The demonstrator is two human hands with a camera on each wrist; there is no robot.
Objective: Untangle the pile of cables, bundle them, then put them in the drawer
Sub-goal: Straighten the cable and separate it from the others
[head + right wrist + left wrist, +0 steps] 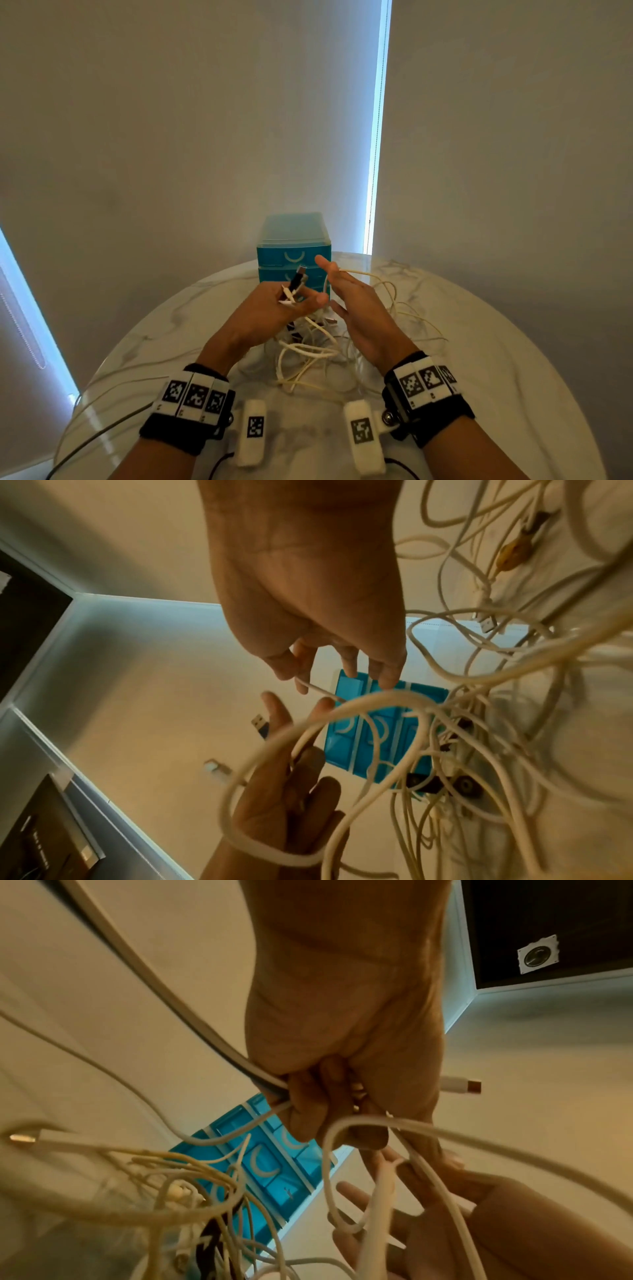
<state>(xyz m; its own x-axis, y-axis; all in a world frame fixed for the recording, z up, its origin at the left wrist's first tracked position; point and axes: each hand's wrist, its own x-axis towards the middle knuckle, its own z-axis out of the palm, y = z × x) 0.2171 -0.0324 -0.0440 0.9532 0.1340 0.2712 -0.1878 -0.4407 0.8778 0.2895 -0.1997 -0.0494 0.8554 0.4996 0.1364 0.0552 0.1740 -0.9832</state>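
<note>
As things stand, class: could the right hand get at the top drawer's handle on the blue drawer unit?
Probably yes. The right hand is open, just before the blue drawer unit, and the top handle shows uncovered. A thin cable draped over its fingers might drag along.

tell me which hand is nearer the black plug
Left. The left hand grips cables with the black plug sticking up from it; the right hand is open beside it, apart.
</note>
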